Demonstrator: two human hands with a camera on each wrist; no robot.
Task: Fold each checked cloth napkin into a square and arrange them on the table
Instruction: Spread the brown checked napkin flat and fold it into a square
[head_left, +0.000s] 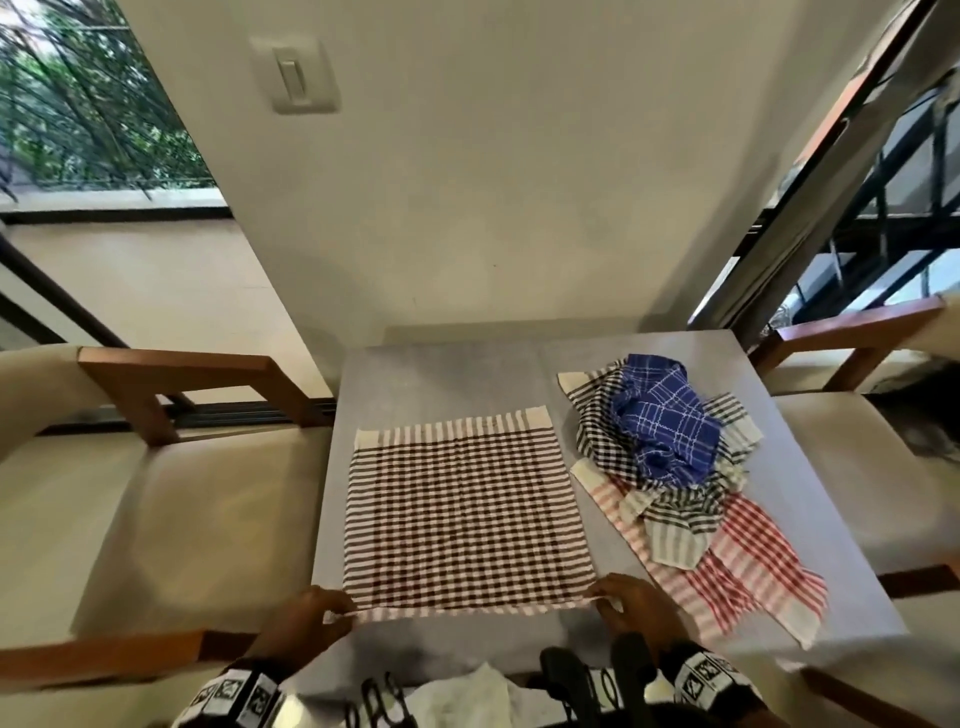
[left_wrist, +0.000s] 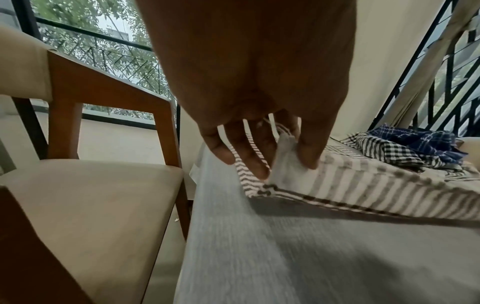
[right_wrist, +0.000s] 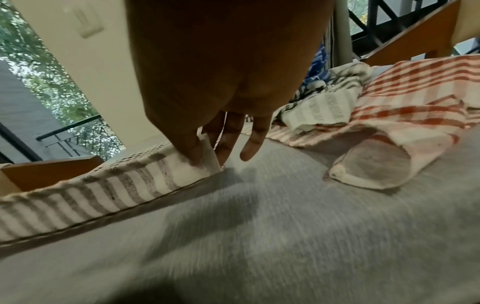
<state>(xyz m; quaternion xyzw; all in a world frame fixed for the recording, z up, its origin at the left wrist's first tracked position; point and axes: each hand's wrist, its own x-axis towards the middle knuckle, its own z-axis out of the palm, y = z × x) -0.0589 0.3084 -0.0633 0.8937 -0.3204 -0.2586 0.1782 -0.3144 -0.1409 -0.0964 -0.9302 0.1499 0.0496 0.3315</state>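
A brown-and-white checked napkin (head_left: 467, 514) lies spread flat on the grey table (head_left: 441, 379). My left hand (head_left: 324, 613) pinches its near left corner (left_wrist: 285, 164) between thumb and fingers. My right hand (head_left: 626, 605) pinches the near right corner (right_wrist: 205, 160) the same way. The near edge is lifted a little off the table between both hands. To the right lies a heap of unfolded napkins: a blue one (head_left: 665, 421) on top, a black-checked one (head_left: 597, 415) under it, and a red-checked one (head_left: 737, 566) at the bottom.
Cream chairs with wooden frames stand at the left (head_left: 171, 493) and the right (head_left: 857, 467) of the table. A wall (head_left: 493, 182) rises right behind the table's far edge. A white cloth (head_left: 467, 696) lies in my lap below the near edge.
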